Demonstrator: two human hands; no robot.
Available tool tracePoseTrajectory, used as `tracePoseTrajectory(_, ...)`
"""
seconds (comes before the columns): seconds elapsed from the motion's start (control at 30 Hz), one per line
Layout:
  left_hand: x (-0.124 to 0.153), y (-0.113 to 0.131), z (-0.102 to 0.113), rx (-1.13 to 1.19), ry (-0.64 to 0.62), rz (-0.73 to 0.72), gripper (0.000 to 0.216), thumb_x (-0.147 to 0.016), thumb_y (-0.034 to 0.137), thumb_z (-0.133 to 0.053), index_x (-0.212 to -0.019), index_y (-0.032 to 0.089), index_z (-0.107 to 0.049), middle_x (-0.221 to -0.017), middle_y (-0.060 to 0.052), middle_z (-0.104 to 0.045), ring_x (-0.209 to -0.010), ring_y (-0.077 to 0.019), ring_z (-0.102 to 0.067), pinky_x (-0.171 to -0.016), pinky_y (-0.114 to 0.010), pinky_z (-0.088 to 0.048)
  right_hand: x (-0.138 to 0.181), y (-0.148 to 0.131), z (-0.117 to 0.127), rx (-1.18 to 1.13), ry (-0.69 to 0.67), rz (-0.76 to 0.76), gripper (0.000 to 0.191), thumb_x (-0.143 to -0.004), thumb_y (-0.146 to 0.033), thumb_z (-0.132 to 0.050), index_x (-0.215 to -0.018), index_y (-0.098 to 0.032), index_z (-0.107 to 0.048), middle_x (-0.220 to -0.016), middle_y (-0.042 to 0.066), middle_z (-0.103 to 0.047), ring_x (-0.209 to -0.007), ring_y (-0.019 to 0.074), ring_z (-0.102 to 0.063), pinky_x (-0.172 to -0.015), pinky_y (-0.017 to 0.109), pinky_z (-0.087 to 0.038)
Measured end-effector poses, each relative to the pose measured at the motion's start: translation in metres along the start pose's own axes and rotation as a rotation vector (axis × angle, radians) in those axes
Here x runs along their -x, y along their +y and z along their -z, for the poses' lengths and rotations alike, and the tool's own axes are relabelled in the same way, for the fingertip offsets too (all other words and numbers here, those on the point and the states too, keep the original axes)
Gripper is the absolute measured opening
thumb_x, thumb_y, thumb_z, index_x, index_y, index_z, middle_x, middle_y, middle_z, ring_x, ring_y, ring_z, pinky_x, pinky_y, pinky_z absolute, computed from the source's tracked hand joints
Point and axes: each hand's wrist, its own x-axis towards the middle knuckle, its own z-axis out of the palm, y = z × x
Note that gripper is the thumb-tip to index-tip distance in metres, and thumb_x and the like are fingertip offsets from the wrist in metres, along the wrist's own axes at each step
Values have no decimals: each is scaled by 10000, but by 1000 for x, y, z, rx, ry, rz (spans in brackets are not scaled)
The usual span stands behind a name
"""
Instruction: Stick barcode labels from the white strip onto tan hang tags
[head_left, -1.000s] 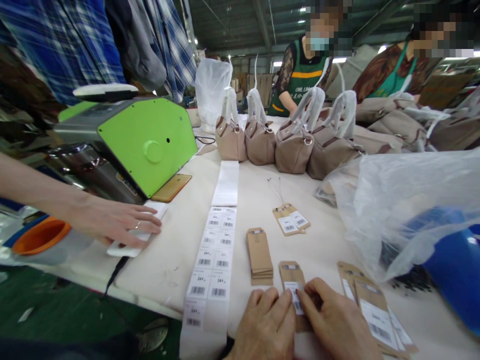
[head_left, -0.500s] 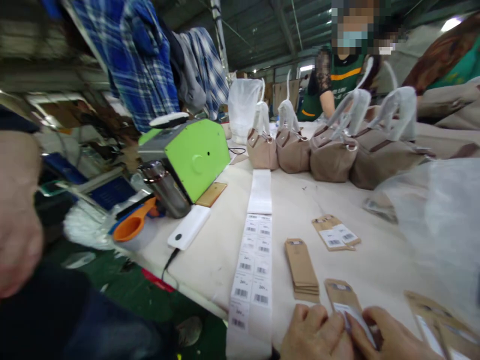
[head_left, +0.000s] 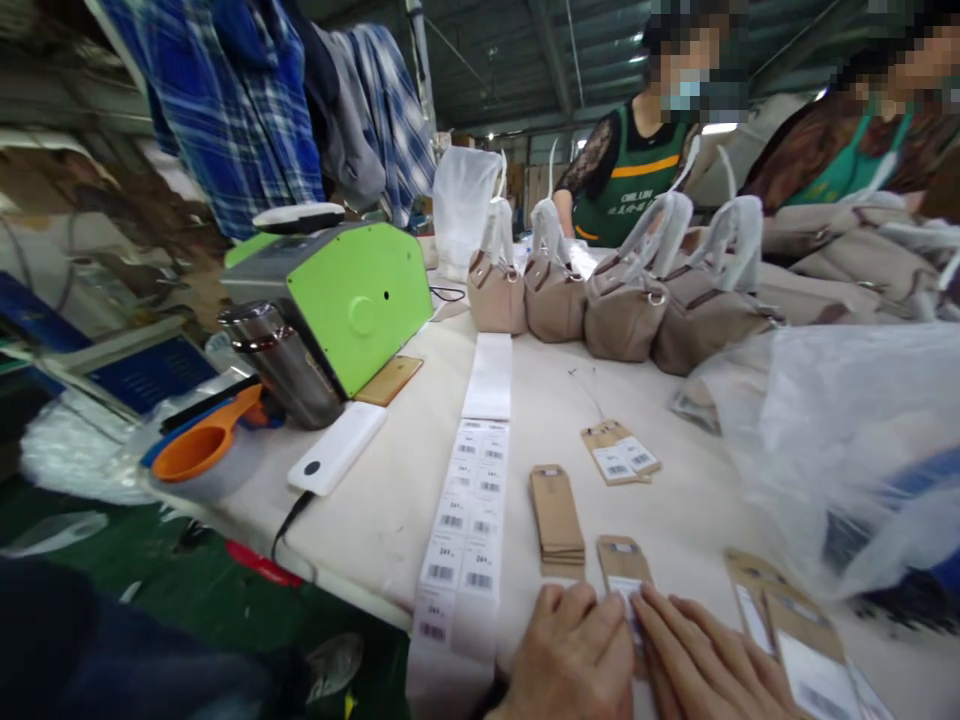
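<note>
A brown cardboard hang tag with a white label lies on the table between my hands. My right hand rests flat over the tag's right side, fingers stretched out against the label. Curled fingers of my left hand press at the tag's left edge; what they hold, if anything, is hidden. A white edge shows just beyond its knuckles. To the left runs a strip of barcode stickers. Ahead of my left hand lies a stack of plain brown tags. Labelled tags lie right of my right hand.
More labelled tags with strings lie farther back. Several taupe handbags with wrapped handles line the table. Clear plastic covers the right side. A green machine, steel flask and white power bank stand left. Co-workers stand behind.
My view has turned right, so the table's things sit farther left. My right hand has flattened from a pinch at the label onto the tag. An arm at the far left has left the view.
</note>
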Motion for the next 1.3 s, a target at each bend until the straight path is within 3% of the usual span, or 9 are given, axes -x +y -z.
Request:
tracePoseTrajectory(0.17,-2,3,3,55,4,22,234,-868,160,-381,-873,117,-611,-851,-60,-632,-760,-180,-510,-607,-323,-374,-17,-1,11,21,31,25,295,-773,-197,-444,-917,-180,-700,-980,57,-737,-877,247,-643,-772,392,-382)
tracePoseTrajectory(0.33,-4,3,5,62,-2,32,213,-833,128,-383,-840,123,-596,-755,-62,-585,-739,-185,-512,-611,-313,-400,-5,2,18,-99,60,61,251,-814,-216,-472,-954,-190,-678,-954,9,-743,-830,197,-657,-798,373,-391)
tracePoseTrajectory(0.47,-5,4,8,74,-4,40,212,-808,122,-394,-851,131,-601,-764,-65,-596,-747,-191,-522,-610,-313,-412,5,6,15,-234,-52,-205,196,-856,-281,-498,-984,-211,-628,-968,9,-720,-882,167,-647,-803,303,-437)
tracePoseTrajectory(0.57,-5,4,9,92,-29,45,212,-798,120,-402,-864,131,-604,-772,-68,-601,-749,-193,-522,-609,-314,-420,-11,7,5,-307,-45,-504,266,-894,-321,-427,-1020,-159,-596,-966,84,-686,-896,193,-637,-796,323,-484)
tracePoseTrajectory(0.67,-5,4,9,92,-28,40,204,-801,121,-410,-865,131,-603,-768,-64,-599,-755,-191,-521,-609,-312,-423,-37,9,-6,-464,-120,-698,291,-883,-307,-395,-990,-160,-622,-951,106,-669,-878,220,-629,-786,371,-513)
tracePoseTrajectory(0.8,-5,4,8,98,-30,46,200,-803,111,-417,-869,132,-605,-768,-58,-602,-761,-189,-524,-618,-309,-429,-54,13,-13,-590,-202,-760,262,-858,-278,-420,-897,-183,-660,-908,90,-661,-841,221,-621,-778,388,-519)
tracePoseTrajectory(0.97,-3,4,8,110,-34,52,205,-791,115,-420,-862,129,-611,-771,-57,-611,-750,-191,-526,-616,-312,-439,-50,14,-15,-641,-176,-778,278,-867,-301,-428,-933,-187,-673,-916,78,-656,-871,197,-623,-811,352,-518)
tracePoseTrajectory(1.17,-3,4,8,96,-25,45,213,-798,115,-412,-877,128,-609,-785,-68,-612,-755,-190,-535,-622,-314,-454,-51,11,-10,-742,-34,-869,273,-823,-364,-496,-900,-203,-703,-903,80,-663,-841,197,-634,-766,329,-526)
tracePoseTrajectory(1.3,-4,4,9,87,-28,46,207,-797,122,-416,-876,128,-608,-793,-70,-612,-758,-192,-553,-620,-311,-467,-58,11,-1,-903,-81,-981,262,-784,-387,-527,-863,-208,-702,-839,57,-716,-752,195,-658,-701,314,-535)
